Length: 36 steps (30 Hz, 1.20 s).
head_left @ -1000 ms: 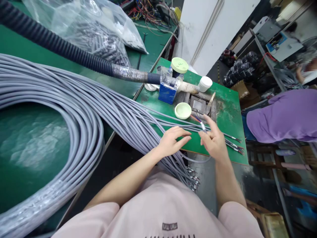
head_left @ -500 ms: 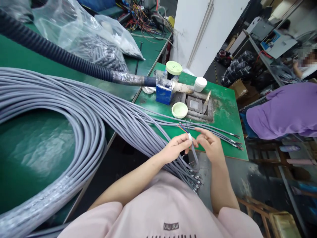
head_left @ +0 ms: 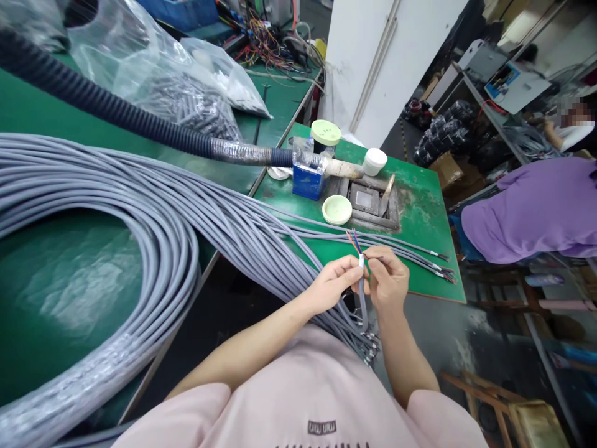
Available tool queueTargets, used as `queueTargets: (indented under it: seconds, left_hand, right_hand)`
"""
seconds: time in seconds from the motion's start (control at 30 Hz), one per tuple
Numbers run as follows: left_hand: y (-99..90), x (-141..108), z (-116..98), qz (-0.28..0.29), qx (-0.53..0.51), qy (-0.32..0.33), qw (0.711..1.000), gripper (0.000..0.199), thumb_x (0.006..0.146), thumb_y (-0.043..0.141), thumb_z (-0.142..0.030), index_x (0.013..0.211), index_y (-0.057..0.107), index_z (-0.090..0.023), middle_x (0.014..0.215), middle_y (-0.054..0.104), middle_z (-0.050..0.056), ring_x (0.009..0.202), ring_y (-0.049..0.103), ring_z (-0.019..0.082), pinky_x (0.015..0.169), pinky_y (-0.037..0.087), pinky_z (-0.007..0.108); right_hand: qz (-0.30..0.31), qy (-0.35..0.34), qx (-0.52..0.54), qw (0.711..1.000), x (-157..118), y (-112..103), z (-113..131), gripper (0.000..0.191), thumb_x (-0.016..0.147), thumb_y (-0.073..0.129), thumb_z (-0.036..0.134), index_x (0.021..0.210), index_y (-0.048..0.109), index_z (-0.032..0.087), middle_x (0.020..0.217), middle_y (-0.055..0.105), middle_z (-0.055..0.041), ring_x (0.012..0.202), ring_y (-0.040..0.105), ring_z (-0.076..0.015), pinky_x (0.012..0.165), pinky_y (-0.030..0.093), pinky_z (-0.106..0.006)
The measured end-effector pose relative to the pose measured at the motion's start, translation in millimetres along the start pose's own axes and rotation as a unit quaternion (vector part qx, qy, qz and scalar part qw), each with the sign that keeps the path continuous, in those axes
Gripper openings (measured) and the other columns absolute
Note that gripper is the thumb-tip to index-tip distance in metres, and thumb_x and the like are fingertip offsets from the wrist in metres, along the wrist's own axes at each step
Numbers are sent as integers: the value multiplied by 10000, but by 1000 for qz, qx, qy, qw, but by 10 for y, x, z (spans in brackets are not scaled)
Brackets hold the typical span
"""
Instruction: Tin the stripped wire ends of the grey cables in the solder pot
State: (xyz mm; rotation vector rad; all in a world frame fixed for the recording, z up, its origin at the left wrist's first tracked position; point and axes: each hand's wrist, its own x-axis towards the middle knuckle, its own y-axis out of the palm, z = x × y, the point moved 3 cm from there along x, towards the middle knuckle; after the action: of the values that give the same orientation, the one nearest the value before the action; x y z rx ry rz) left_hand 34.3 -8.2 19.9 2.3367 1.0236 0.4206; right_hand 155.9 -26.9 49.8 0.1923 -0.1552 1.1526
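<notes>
My left hand [head_left: 336,281] pinches a grey multi-core cable [head_left: 362,302] just below its stripped end, where a white band [head_left: 361,261] wraps the sheath. Thin coloured wires [head_left: 355,241] fan upward out of that band, red, blue and orange among them. Close against the band, my right hand [head_left: 389,277] is closed, thumb and forefinger pinching what looks like a dark wire bent to the right. Its fingertips partly hide that wire. Below both hands hang more cable ends [head_left: 370,345] with bare wires, part of a large bundle of grey cables [head_left: 233,230] coming from the left.
A black corrugated hose [head_left: 153,127] crosses to a blue box [head_left: 308,180] on the green table. Around a dark-framed square plate [head_left: 366,198] stand a pale green dish [head_left: 337,210] and a white cup [head_left: 374,162]. A person in purple [head_left: 545,208] is at the right.
My right hand has moved left and closed at the cable end, where its fingers were apart before. The coloured wires now stand more upright, and the cable hangs straighter.
</notes>
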Motion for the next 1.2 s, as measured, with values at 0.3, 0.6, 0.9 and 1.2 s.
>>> queueTargets:
  seconds: [0.3, 0.6, 0.9, 1.2]
  left_hand:
    - [122, -81, -107, 152, 11, -52, 987, 350, 871, 591, -471, 819, 583, -125, 633, 640, 43, 498, 485, 79, 499, 363, 213]
    - [54, -87, -93, 177, 0, -61, 982, 335, 882, 585, -453, 815, 569, -125, 635, 630, 31, 452, 438, 54, 459, 335, 194]
    - [-70, -69, -110, 150, 9, -60, 987, 372, 863, 598, -484, 833, 567, -115, 621, 630, 32, 420, 405, 45, 426, 289, 184]
    - [-104, -60, -85, 151, -8, -53, 987, 347, 865, 608, -454, 824, 581, -111, 608, 634, 35, 421, 369, 39, 426, 263, 180]
  right_hand:
    - [196, 166, 105, 961, 237, -14, -211, 325, 704, 724, 530, 714, 739, 206, 647, 612, -26, 654, 580, -174, 670, 493, -343]
    - [236, 59, 166, 956, 355, 261, 111, 203, 687, 772, 389, 588, 724, 218, 470, 478, 20, 550, 446, -136, 664, 446, -350]
    - [188, 135, 165, 959, 434, 57, -73, 289, 711, 755, 456, 634, 718, 180, 458, 474, 35, 494, 461, -110, 620, 469, -304]
    - [200, 147, 158, 956, 348, 200, -57, 161, 659, 800, 356, 624, 737, 211, 508, 579, 13, 492, 487, -107, 544, 441, -277]
